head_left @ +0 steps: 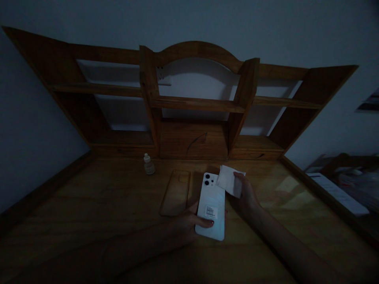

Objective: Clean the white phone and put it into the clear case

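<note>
A white phone (212,205) lies back side up on the wooden desk (118,197), camera end away from me, with a small label on its back. My left hand (185,225) grips its lower left edge, thumb on the back. My right hand (244,193) holds a folded white cloth (229,180) against the phone's upper right corner. A clear phone case (176,192) lies flat just left of the phone. A small white dropper bottle (148,164) stands behind the case.
The room is dim. A wooden hutch with bare shelves (197,104) rises along the desk's back edge. Beyond the desk's right edge lie papers and clutter (340,191).
</note>
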Demonstrator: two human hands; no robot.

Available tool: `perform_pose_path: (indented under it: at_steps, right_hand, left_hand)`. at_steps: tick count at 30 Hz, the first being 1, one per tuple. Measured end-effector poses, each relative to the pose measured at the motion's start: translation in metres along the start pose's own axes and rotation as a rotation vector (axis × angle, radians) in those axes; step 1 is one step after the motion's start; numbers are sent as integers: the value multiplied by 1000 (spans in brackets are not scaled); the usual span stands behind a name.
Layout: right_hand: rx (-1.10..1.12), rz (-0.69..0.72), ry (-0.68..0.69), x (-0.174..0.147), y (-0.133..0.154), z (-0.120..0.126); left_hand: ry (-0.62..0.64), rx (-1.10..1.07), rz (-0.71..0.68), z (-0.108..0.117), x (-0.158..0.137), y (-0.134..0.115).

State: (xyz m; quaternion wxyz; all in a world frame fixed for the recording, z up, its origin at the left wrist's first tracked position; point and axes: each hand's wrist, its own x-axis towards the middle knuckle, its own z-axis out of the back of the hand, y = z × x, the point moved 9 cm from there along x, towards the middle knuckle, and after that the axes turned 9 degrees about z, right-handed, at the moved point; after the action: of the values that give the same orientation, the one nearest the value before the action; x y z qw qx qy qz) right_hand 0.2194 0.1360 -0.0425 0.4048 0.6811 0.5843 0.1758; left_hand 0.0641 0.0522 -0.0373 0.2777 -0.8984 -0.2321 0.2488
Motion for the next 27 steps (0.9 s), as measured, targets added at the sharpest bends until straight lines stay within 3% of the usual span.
perform_pose_path:
  at_steps: [7,14,22,27]
  right_hand:
    - [-27,11,-23,-2,3,0]
    - [-116,86,69,7,5,1]
    - [-152,83,0,8,4,8]
    - [-180,131,65,7,7,2]
  left_hand:
    - [-42,-23,38,3,1,3]
    - [-27,-21,26,2,0,1]
    - [-27,-19,16,2,2,0]
    - [-39,-25,22,3,2,1]
